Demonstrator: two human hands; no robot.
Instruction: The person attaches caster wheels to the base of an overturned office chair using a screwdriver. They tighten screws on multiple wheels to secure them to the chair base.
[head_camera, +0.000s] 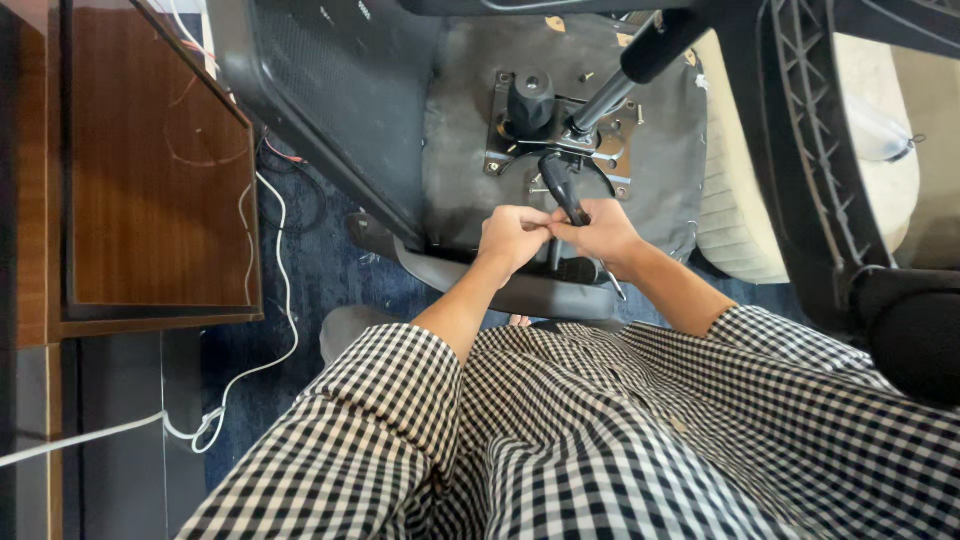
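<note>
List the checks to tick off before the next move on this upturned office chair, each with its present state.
1. Both hands on the work: left hand and right hand meet at the black lever handle. Ok.
2. Grip on the handle: fingers overlap, which hand holds it cannot tell.
3. Metal mechanism plate in plain view on the seat underside. Ok.
4. Gas cylinder seated in the plate: cannot tell.
5. White cable on the floor lies apart from the hands. Ok.
</note>
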